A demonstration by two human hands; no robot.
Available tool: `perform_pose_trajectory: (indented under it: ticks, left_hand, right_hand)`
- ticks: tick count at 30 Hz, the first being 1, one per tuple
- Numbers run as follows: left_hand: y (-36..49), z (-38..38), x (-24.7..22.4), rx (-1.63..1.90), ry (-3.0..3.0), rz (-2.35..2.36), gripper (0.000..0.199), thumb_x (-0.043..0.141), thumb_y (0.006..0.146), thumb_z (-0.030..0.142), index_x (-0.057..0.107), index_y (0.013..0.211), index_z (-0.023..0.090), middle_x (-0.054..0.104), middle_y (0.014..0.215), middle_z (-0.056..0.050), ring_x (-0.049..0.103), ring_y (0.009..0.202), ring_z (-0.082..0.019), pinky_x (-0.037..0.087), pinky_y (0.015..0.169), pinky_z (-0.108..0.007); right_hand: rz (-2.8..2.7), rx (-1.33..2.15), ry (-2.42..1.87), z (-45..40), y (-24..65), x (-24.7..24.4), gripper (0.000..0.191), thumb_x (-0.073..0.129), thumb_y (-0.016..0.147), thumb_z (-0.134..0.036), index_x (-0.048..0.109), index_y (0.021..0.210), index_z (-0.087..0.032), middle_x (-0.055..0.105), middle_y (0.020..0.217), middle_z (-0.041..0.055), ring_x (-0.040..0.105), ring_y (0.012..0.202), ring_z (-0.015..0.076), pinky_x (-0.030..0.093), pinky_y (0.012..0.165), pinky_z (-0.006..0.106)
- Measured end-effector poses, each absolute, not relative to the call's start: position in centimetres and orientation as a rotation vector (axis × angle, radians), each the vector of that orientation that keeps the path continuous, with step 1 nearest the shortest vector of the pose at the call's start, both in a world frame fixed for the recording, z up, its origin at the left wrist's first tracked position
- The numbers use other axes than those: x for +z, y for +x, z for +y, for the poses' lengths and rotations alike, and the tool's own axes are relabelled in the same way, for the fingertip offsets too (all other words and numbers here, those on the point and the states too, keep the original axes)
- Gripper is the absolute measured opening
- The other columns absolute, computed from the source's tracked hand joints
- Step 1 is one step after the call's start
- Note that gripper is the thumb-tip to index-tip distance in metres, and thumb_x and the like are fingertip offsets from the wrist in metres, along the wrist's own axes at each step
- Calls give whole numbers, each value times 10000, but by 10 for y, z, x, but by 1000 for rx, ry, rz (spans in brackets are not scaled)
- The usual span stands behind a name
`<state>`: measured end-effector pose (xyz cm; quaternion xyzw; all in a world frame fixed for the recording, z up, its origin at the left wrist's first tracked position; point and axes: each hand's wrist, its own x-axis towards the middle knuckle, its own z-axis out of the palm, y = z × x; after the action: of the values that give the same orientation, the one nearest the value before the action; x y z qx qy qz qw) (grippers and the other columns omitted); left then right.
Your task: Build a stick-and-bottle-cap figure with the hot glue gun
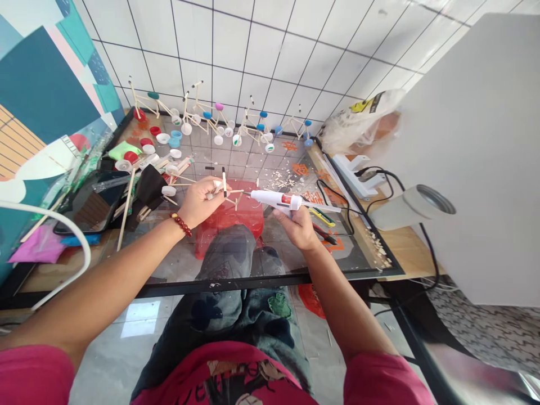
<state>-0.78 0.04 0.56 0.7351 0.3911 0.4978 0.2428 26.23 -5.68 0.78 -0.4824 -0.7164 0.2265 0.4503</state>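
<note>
Over the glass tabletop (pixel 177 264), my left hand (pixel 205 199) pinches a small frame of thin wooden sticks (pixel 236 198); one short upright piece has dark ends. A white bit shows between those fingers, too small to name. My right hand (pixel 300 228) is wrapped round the handle of a white hot glue gun (pixel 272 198), with a clear glue stick (pixel 323 207) coming out of its back. The gun's nozzle points left and is close to the stick frame; whether they touch I cannot tell.
Several stick models with bottle-cap wheels (pixel 206 115) line the tiled wall. Loose bottle caps (pixel 162 138), a phone (pixel 90 202) and sticks lie left. A yellow utility knife (pixel 323 216), dark-handled pliers (pixel 324 235) and a black cord lie right, near a grey cylinder (pixel 411 208).
</note>
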Motion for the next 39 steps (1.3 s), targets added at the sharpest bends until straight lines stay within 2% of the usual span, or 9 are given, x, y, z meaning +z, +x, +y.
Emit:
perform_pose_trajectory:
  ticks: [5,10,18,23,26,30,35,39]
  left_hand:
    - [-8,1,5,1349,2006,1082,129,641,830,311,727,803,220,774,955,-55,707,925,-212,554,901,-363]
    - [-8,1,6,1353,2011,1075,133,649,829,318,727,786,219,775,942,-53,707,923,-213,557,900,-363]
    - [-8,1,6,1337,2012,1093,133,651,832,322,732,802,221,768,954,-56,705,931,-212,558,900,-357]
    - [-9,0,6,1332,2015,1083,132,642,841,315,730,809,221,766,962,-58,707,928,-208,559,893,-354]
    - [-9,0,6,1335,2018,1082,131,639,843,310,731,812,222,768,964,-58,707,930,-211,560,891,-355]
    - [-9,-1,7,1338,2034,1086,140,648,847,318,731,810,212,768,964,-60,706,934,-208,554,889,-342]
    - [-9,0,7,1332,2033,1091,142,647,848,319,732,811,212,768,965,-58,707,931,-205,551,898,-343]
    - [-9,0,6,1337,2021,1078,132,646,850,304,736,816,214,767,973,-60,709,930,-202,553,901,-340]
  right_hand:
    - [-1785,553,-1240,-56,262,9,297,631,875,-479,700,989,-213,716,874,49,649,817,252,539,850,425]
    - [-1747,567,-1218,-57,262,9,350,628,880,-503,716,1024,-196,729,948,72,660,883,272,523,897,449]
    - [-1743,578,-1192,-54,259,6,361,585,913,-509,705,1065,-203,735,954,71,670,947,274,526,957,461]
    - [-1761,588,-1176,-54,258,7,381,603,902,-502,704,1116,-204,746,1040,76,682,952,273,542,937,447]
    - [-1758,587,-1202,-53,258,8,370,597,906,-497,716,1091,-201,748,1009,74,682,962,279,535,950,451]
    - [-1774,609,-1223,-52,259,8,360,599,898,-485,727,1070,-195,750,939,63,681,882,268,547,903,447]
    - [-1762,650,-1197,-52,261,5,374,596,900,-483,725,1099,-194,766,1036,71,690,965,271,537,950,441]
    - [-1742,654,-1199,-52,265,2,357,596,905,-474,726,1092,-199,765,1011,66,689,933,265,544,923,433]
